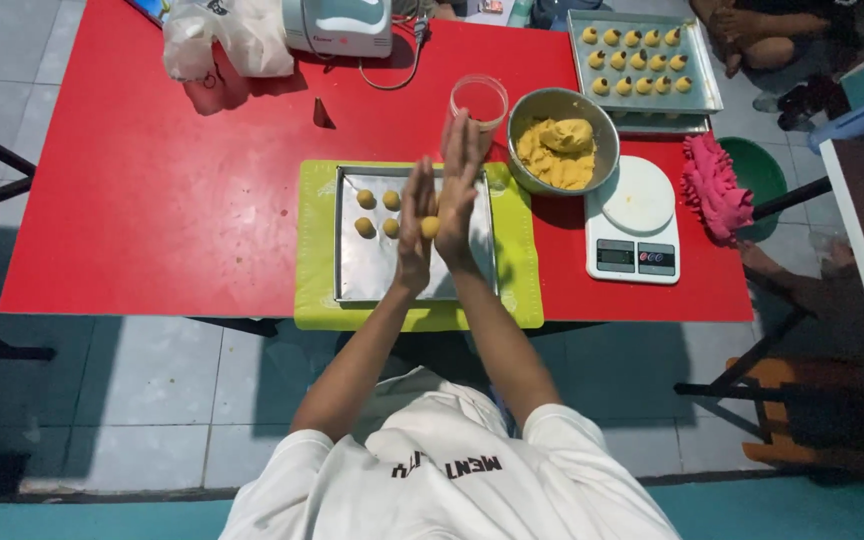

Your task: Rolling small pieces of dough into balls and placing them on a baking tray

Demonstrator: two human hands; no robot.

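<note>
Item: dough ball (430, 227), small, yellow, round. Location: pressed between the palms of the left hand (415, 222) and right hand (457, 190), both flat and together, fingers pointing far. Position: directly above the metal tray (377, 275) on the red counter (152, 200). Four finished balls (378, 213) lie just left of the hands; the dough bowl (562, 140) stands far right, nearer the right hand.

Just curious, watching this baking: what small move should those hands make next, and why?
Probably set the dough ball, pressed between the left hand and right hand, onto the tray beside the four balls already there; it looks round, and bare space remains.
</note>
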